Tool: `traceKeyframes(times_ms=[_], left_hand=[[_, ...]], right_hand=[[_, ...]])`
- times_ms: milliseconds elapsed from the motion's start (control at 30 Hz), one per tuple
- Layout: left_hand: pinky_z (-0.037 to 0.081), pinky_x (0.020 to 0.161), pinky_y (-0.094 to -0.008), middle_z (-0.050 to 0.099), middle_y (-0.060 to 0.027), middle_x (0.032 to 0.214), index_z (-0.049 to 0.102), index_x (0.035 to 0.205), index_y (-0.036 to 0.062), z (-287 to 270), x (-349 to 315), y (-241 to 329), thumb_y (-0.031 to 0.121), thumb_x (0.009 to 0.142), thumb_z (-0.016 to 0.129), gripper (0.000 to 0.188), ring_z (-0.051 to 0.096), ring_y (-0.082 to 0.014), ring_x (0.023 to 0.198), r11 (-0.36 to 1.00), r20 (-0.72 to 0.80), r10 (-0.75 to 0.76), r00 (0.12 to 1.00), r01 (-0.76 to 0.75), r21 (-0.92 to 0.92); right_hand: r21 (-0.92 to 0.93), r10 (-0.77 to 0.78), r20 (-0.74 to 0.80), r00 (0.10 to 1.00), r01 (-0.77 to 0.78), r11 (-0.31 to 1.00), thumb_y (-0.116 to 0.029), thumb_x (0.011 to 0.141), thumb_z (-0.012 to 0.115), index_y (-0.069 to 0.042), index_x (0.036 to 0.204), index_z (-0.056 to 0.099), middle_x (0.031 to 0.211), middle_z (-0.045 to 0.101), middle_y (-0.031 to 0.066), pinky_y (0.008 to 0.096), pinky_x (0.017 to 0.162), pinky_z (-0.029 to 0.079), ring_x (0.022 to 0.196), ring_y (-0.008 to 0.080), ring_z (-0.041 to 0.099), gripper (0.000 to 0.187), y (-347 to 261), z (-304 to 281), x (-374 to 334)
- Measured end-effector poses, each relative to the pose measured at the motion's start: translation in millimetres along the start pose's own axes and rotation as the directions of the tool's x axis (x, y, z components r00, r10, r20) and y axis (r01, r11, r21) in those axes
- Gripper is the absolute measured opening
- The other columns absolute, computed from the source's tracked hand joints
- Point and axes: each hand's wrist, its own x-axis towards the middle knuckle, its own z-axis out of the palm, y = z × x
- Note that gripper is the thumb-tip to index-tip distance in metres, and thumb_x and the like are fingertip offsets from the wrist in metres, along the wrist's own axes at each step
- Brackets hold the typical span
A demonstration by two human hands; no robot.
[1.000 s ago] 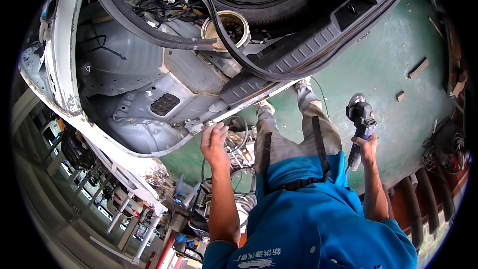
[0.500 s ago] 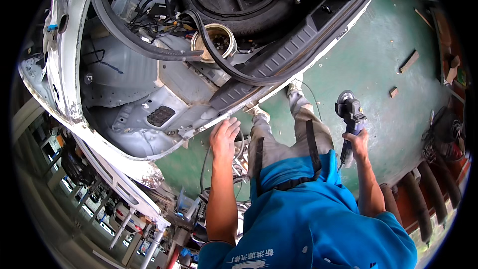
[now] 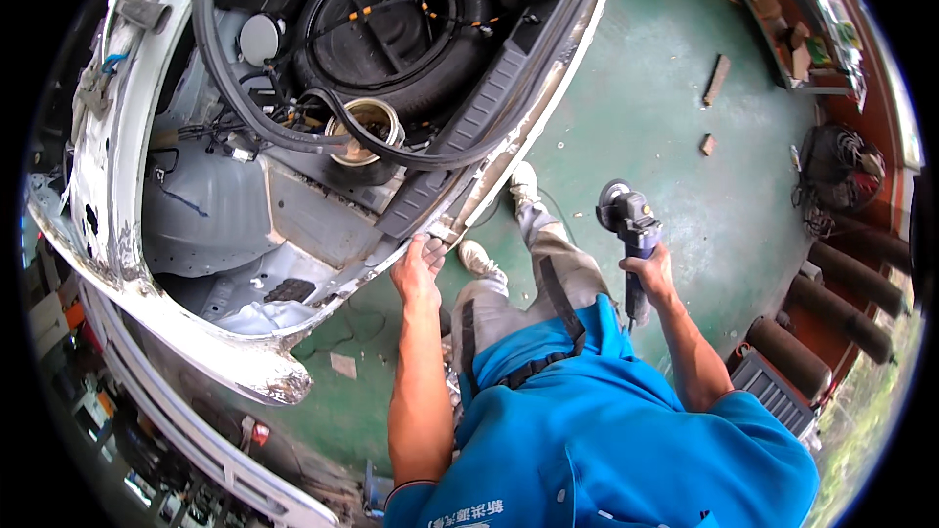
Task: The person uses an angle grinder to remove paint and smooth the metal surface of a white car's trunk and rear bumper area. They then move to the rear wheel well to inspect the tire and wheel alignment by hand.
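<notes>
My right hand (image 3: pixel 652 274) is wrapped round the body of an angle grinder (image 3: pixel 634 227), held upright over the green floor with its disc (image 3: pixel 613 195) at the far end. Bent fingers of my left hand (image 3: pixel 418 272) rest on the bare edge of the car's rear sill (image 3: pixel 458 217), beside the dark ribbed trim (image 3: pixel 416 198). The opened trunk of the white car body (image 3: pixel 210 328) lies ahead and to the left. Its corner shows scraped, bare metal. A loose black rubber seal (image 3: pixel 256 122) loops across the trunk opening.
Inside the trunk are a spare wheel (image 3: pixel 391 24), loose wiring and a round tub (image 3: pixel 368 129) holding small bits. Wood scraps (image 3: pixel 717 80) lie on the floor (image 3: pixel 675 137). Brown cylinders (image 3: pixel 790 357) and a shelf (image 3: pixel 773 0) stand along the right. A thin cable crosses near my feet.
The view has turned and shifted, so the car sits farther left. My left hand has gone from raised fingers near the sill to bent fingers on its edge. The grinder remains in my right hand.
</notes>
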Motion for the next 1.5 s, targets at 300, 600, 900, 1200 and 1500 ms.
traceKeyframes(times_ms=[300,600,900,1200,1500], left_hand=[[0.056,0.077,-0.0329,0.075,-0.0106,0.096,0.067,0.113,-0.0035,-23,-48,-82,0.019,0.089,0.071,0.032,0.072,-0.0238,0.084,0.756,0.598,0.169,0.783,-0.492,0.432],[0.046,0.104,-0.047,0.05,-0.0184,0.143,0.055,0.14,0.008,33,-235,-73,0.011,0.081,0.074,0.062,0.053,-0.0398,0.126,-0.074,0.981,0.193,-0.018,-0.997,-0.004],[0.053,0.091,-0.0431,0.054,-0.0143,0.137,0.069,0.12,0.0107,92,-297,-148,0.015,0.085,0.067,0.035,0.056,-0.0327,0.119,-0.524,0.935,0.234,-0.267,-0.844,-0.11],[0.059,0.086,-0.0392,0.058,-0.0156,0.131,0.069,0.113,0.009,122,-348,-228,0.013,0.084,0.063,0.03,0.06,-0.0326,0.119,-0.482,0.983,0.115,-0.143,-0.874,-0.071],[0.06,0.084,-0.0422,0.06,-0.0166,0.13,0.069,0.115,0.0085,102,-365,-256,0.01,0.084,0.063,0.032,0.062,-0.0361,0.12,-0.419,0.993,0.111,0.026,-0.905,0.071]], right_hand=[[0.011,-0.123,-0.204,0.971,0.128,0.992,-0.018,0.059,0.081,0.002,0.109,0.063,0.089,0.068,0.0111,0.0359,0.079,0.054,0.082,0.0236,0.066,0.057,9,9,-91],[0.313,-0.322,-0.387,0.864,0.451,0.836,-0.015,0.061,0.082,0.002,0.106,0.064,0.089,0.067,0.0078,0.034,0.076,0.053,0.079,0.0189,0.063,0.052,-41,-39,-126],[0.884,-0.229,0.095,0.969,0.023,0.466,-0.009,0.071,0.076,-0.002,0.101,0.06,0.083,0.065,0.0084,0.0355,0.067,0.053,0.072,0.0199,0.064,0.035,-9,-79,-81],[0.819,-0.038,0.533,0.845,-0.503,0.276,-0.016,0.079,0.073,-0.003,0.107,0.054,0.084,0.063,0.0134,0.0499,0.07,0.057,0.076,0.0295,0.066,0.037,128,-112,-22],[0.697,0.044,0.66,0.75,-0.633,0.336,-0.021,0.08,0.071,-0.006,0.111,0.052,0.086,0.064,0.0164,0.0499,0.072,0.058,0.076,0.0319,0.065,0.04,176,-94,-27]])
